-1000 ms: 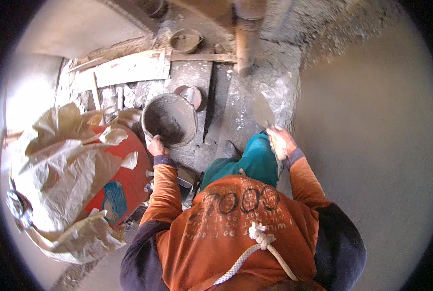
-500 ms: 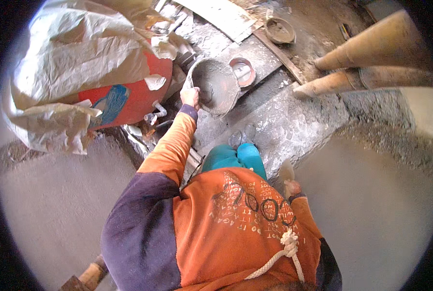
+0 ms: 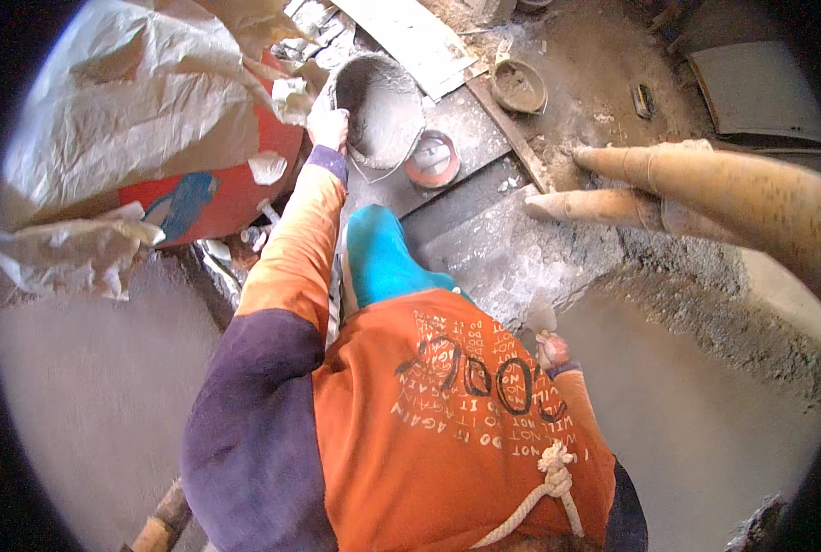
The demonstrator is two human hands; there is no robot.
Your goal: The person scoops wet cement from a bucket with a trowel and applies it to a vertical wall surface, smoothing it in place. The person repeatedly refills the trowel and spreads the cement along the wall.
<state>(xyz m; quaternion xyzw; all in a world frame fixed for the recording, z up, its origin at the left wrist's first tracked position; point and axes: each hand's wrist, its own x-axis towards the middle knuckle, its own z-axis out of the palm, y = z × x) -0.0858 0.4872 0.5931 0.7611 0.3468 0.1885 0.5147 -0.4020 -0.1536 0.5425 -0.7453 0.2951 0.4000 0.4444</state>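
Holding the grey bucket (image 3: 379, 112) by its left rim, I have the left hand's (image 3: 328, 129) fingers curled tight near the left end of the grey board (image 3: 475, 136), though I cannot tell whether the bucket rests on it. Just beside it, a reddish pot (image 3: 431, 159) sits by the board's lower edge; well apart, my right hand (image 3: 552, 350) is wrapped round a trowel (image 3: 541, 315). Left of the bucket, a crumpled sheet (image 3: 134, 120) drapes a red drum (image 3: 235, 189).

The head-worn fisheye looks down, close above the chest (image 3: 465, 396).
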